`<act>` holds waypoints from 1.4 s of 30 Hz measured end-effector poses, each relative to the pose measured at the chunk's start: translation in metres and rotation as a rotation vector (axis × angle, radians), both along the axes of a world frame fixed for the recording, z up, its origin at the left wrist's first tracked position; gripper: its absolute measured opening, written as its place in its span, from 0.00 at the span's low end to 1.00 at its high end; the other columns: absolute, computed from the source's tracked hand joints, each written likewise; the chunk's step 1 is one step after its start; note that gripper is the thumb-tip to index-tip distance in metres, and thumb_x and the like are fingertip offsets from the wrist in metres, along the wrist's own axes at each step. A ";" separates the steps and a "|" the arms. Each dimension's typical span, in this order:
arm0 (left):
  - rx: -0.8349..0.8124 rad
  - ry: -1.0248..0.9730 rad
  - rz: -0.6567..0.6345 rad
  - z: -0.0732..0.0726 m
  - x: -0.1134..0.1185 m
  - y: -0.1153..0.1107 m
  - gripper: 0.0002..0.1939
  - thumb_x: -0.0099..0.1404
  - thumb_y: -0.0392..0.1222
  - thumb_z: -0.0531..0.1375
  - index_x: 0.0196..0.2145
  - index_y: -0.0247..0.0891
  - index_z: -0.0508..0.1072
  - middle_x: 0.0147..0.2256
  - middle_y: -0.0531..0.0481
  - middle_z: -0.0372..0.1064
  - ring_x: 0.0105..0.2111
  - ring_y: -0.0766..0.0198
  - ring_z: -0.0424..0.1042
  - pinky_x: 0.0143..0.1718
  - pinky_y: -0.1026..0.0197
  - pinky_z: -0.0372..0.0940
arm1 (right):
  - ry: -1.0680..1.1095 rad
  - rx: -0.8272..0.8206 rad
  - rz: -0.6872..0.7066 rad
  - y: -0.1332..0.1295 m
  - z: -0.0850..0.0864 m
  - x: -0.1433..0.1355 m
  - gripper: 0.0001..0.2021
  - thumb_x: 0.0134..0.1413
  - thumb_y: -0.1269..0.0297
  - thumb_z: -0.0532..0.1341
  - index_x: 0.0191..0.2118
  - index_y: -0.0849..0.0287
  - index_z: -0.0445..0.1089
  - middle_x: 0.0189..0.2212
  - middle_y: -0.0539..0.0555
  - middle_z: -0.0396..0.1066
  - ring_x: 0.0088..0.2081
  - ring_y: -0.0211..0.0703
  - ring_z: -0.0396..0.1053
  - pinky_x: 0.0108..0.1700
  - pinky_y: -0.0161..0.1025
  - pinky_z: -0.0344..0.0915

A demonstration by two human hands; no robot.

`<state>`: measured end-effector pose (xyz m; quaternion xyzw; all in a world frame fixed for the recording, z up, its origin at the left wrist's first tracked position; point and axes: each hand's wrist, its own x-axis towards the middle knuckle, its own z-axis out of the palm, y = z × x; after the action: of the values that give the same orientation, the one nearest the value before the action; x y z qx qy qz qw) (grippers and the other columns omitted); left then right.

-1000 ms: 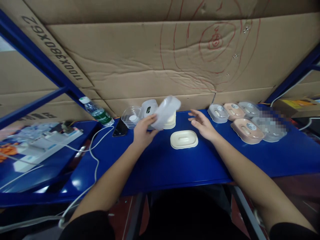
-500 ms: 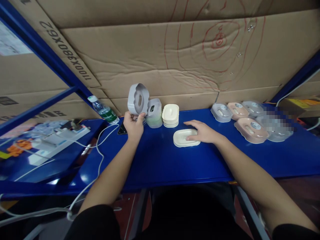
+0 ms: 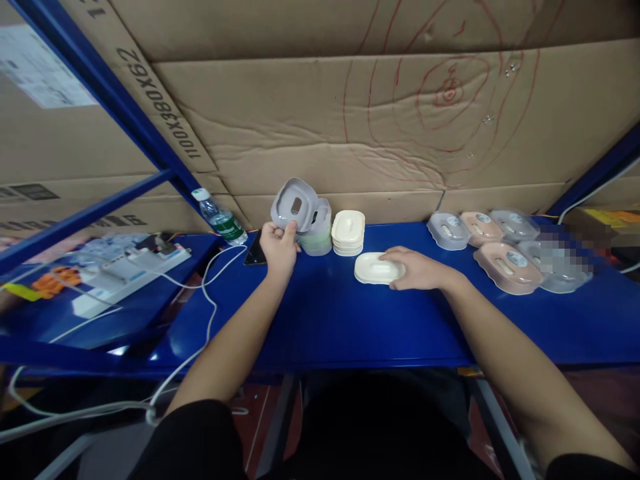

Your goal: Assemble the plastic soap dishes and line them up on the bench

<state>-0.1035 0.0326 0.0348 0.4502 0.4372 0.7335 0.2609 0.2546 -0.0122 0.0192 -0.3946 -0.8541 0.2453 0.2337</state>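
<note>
A grey plastic cover (image 3: pixel 294 205) with an oval slot is tilted up in my left hand (image 3: pixel 281 245), the thumb on its lower edge. Just behind it stands a stack of grey and greenish covers (image 3: pixel 320 237); whether the held cover touches them I cannot tell. My right hand (image 3: pixel 420 268) is closed around the right end of a shallow cream plastic dish (image 3: pixel 375 268) low over the blue table, or resting on it. Its fingers lie over the far side and the thumb is at the near side. Between the hands, farther back, sits a stack of cream pieces (image 3: pixel 349 233).
Several lidded grey and pink cases (image 3: pixel 507 267) stand on the right of the blue table (image 3: pixel 350 327). A water bottle (image 3: pixel 220 217) and a dark phone (image 3: pixel 255 252) lie at the left, near white cables (image 3: pixel 216 313) and a power strip (image 3: pixel 135 280). Cardboard (image 3: pixel 300 120) lines the back.
My left hand has turned and lowered the grey cover toward the stack. My right hand has closed on the cream dish, whose visible top now shows a raised ridge. The view has shifted slightly.
</note>
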 end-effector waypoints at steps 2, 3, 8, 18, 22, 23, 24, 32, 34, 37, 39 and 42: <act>-0.034 -0.014 -0.002 0.003 0.003 -0.002 0.25 0.60 0.52 0.74 0.33 0.43 0.60 0.16 0.65 0.62 0.10 0.72 0.59 0.12 0.69 0.52 | 0.072 0.006 -0.060 -0.001 0.007 -0.002 0.28 0.47 0.52 0.75 0.54 0.54 0.80 0.60 0.61 0.76 0.61 0.63 0.74 0.64 0.60 0.68; -0.055 -0.028 -0.002 0.004 0.004 -0.002 0.25 0.60 0.52 0.74 0.32 0.43 0.60 0.17 0.65 0.62 0.10 0.72 0.59 0.11 0.69 0.51 | 0.114 -0.016 -0.090 -0.002 0.010 -0.003 0.23 0.52 0.49 0.72 0.51 0.54 0.81 0.56 0.60 0.79 0.57 0.61 0.77 0.61 0.58 0.71; -0.137 -0.091 -0.023 0.008 0.010 0.003 0.25 0.59 0.52 0.75 0.31 0.43 0.61 0.16 0.67 0.58 0.10 0.72 0.58 0.11 0.70 0.51 | 0.443 -0.281 -0.222 -0.008 0.016 -0.014 0.29 0.64 0.33 0.58 0.39 0.57 0.78 0.26 0.56 0.80 0.28 0.50 0.79 0.29 0.42 0.75; -0.119 -0.004 0.043 -0.011 0.002 0.022 0.48 0.57 0.51 0.77 0.67 0.38 0.59 0.25 0.61 0.70 0.14 0.68 0.67 0.17 0.66 0.62 | 0.922 -0.448 -0.608 0.015 0.028 -0.057 0.24 0.70 0.39 0.57 0.46 0.57 0.71 0.21 0.53 0.76 0.18 0.44 0.74 0.18 0.37 0.71; -0.008 0.074 0.028 -0.024 -0.004 0.037 0.48 0.55 0.54 0.78 0.66 0.36 0.63 0.45 0.40 0.80 0.42 0.54 0.83 0.44 0.55 0.78 | 1.055 -0.538 -0.652 0.035 0.034 -0.084 0.14 0.72 0.49 0.58 0.46 0.56 0.67 0.28 0.54 0.80 0.23 0.43 0.78 0.25 0.38 0.77; 0.013 0.089 0.021 -0.026 -0.005 0.039 0.47 0.55 0.53 0.78 0.65 0.37 0.64 0.50 0.36 0.79 0.48 0.52 0.83 0.50 0.52 0.78 | 1.078 -0.559 -0.654 0.039 0.034 -0.091 0.13 0.72 0.51 0.59 0.45 0.56 0.67 0.28 0.54 0.79 0.24 0.43 0.79 0.26 0.37 0.77; 0.028 0.104 0.014 -0.027 -0.005 0.041 0.46 0.55 0.53 0.78 0.65 0.37 0.65 0.53 0.34 0.78 0.52 0.50 0.81 0.54 0.49 0.77 | 1.090 -0.575 -0.641 0.043 0.034 -0.097 0.12 0.71 0.51 0.59 0.44 0.56 0.67 0.27 0.53 0.78 0.25 0.43 0.79 0.28 0.37 0.78; 0.047 0.162 0.077 -0.028 -0.008 0.039 0.40 0.57 0.54 0.77 0.62 0.37 0.70 0.51 0.35 0.79 0.51 0.49 0.82 0.56 0.47 0.76 | 0.613 -0.184 -0.694 0.065 0.001 -0.107 0.15 0.59 0.51 0.69 0.31 0.55 0.68 0.26 0.51 0.76 0.25 0.42 0.76 0.30 0.39 0.75; 0.048 0.174 0.074 -0.027 -0.008 0.037 0.39 0.59 0.54 0.76 0.61 0.37 0.70 0.51 0.35 0.79 0.51 0.50 0.81 0.55 0.47 0.76 | 0.546 -0.039 -0.714 0.069 -0.010 -0.104 0.13 0.57 0.51 0.68 0.35 0.55 0.72 0.33 0.53 0.80 0.35 0.47 0.79 0.43 0.46 0.78; 0.048 0.213 0.062 -0.027 -0.008 0.035 0.38 0.62 0.56 0.74 0.62 0.38 0.69 0.52 0.35 0.78 0.51 0.51 0.81 0.56 0.48 0.76 | 0.488 0.131 -0.671 0.075 -0.021 -0.101 0.17 0.57 0.51 0.67 0.46 0.57 0.76 0.47 0.60 0.81 0.47 0.51 0.78 0.57 0.53 0.73; 0.044 0.245 0.067 -0.029 -0.009 0.036 0.38 0.63 0.57 0.73 0.64 0.38 0.68 0.54 0.35 0.77 0.54 0.50 0.80 0.57 0.48 0.75 | 0.461 0.155 -0.612 0.078 -0.024 -0.100 0.20 0.60 0.51 0.65 0.51 0.58 0.77 0.54 0.63 0.79 0.50 0.52 0.78 0.59 0.54 0.71; 0.056 0.318 0.104 -0.033 -0.014 0.036 0.38 0.65 0.58 0.71 0.65 0.38 0.67 0.59 0.33 0.73 0.61 0.48 0.74 0.63 0.44 0.69 | 0.452 0.139 -0.542 0.082 -0.027 -0.099 0.23 0.65 0.48 0.62 0.57 0.57 0.76 0.58 0.63 0.78 0.57 0.54 0.76 0.63 0.55 0.68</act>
<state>-0.1171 0.0690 0.0021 0.5445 0.4750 0.6775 0.1375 0.1552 0.0698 -0.0077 -0.5256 -0.6598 0.1968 0.4996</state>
